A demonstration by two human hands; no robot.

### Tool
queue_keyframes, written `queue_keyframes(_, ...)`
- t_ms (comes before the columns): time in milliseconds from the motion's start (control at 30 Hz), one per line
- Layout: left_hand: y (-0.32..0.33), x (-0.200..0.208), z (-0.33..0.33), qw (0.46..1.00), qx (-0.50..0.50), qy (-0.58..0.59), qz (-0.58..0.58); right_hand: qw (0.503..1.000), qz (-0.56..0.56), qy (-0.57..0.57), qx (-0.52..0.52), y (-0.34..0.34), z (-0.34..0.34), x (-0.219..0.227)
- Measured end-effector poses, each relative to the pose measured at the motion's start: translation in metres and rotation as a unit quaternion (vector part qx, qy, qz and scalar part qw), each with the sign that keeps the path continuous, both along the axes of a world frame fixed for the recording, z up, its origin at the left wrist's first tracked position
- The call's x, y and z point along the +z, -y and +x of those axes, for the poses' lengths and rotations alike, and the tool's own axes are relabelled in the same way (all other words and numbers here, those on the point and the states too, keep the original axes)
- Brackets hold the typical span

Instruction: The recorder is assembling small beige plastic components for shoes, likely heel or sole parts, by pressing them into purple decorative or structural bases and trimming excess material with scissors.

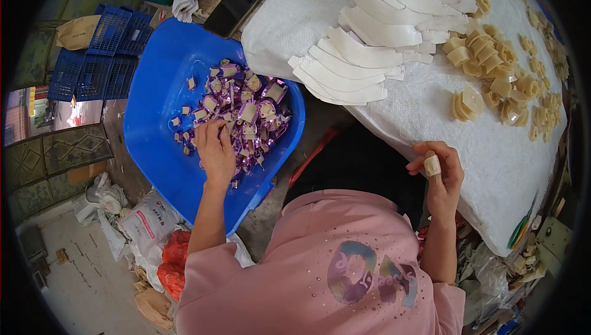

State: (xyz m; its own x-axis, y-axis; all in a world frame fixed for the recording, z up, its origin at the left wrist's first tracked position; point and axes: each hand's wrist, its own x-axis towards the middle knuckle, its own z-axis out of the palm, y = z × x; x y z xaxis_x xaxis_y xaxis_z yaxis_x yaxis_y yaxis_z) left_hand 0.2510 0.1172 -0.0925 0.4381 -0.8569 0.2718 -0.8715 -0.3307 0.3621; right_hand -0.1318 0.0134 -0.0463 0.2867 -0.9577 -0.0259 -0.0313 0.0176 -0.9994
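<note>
My left hand (217, 150) reaches into a blue plastic tub (154, 82), fingers bent down and closed together at a heap of small shiny purple pieces with cream-coloured parts (246, 113). What its fingertips hold, if anything, is hidden. By the near edge of a surface covered in white woven sheeting (394, 119), my right hand (442, 175) is loosely curved, fingers apart, with nothing visible in it. A beige band (432, 165) wraps one of its digits. Ahead of that hand lies a fanned stack of white curved strips (345, 64).
Rolled translucent tan rings (486, 58) lie in piles on the sheeting's right. A black phone (243, 1) rests beyond the tub. Blue crates (111, 39) stand at far left. Beside the tub are a white sack (149, 221) and a red bag (175, 261).
</note>
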Motion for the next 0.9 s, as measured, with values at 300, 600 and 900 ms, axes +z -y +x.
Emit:
queue_keyframes(300, 0.043, 0.006, -0.040, 0.984, -0.162, 0.021, 0.063, 1.000, 0.003, 0.002, -0.003, -0.002, -0.003, -0.005)
queue_keyframes(600, 0.047, -0.040, -0.030, 0.994, -0.085, 0.018, 0.061, 0.999, -0.032, -0.032, 0.013, -0.002, -0.005, -0.008)
queue_keyframes(900, 0.003, -0.048, 0.035, 0.989, 0.127, -0.055, 0.057, 0.999, -0.037, -0.026, 0.008, -0.002, 0.000, -0.008)
